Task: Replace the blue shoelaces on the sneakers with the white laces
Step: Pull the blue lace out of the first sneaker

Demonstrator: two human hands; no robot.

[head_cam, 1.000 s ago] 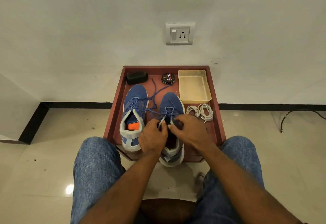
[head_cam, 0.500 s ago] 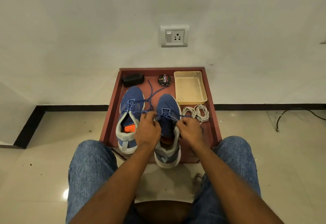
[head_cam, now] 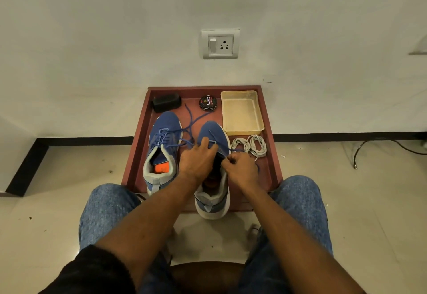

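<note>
Two blue sneakers stand side by side on a red tray (head_cam: pixel 138 145), toes toward the wall. The left sneaker (head_cam: pixel 163 150) is fully laced with a blue lace (head_cam: pixel 165 137) whose loose ends trail across the tray toward the far side. The right sneaker (head_cam: pixel 213 173) overhangs the tray's near edge at the heel – its blue lace (head_cam: pixel 233 150) is partly undone. Two coiled white laces (head_cam: pixel 249 147) lie just right of it on the tray
</note>
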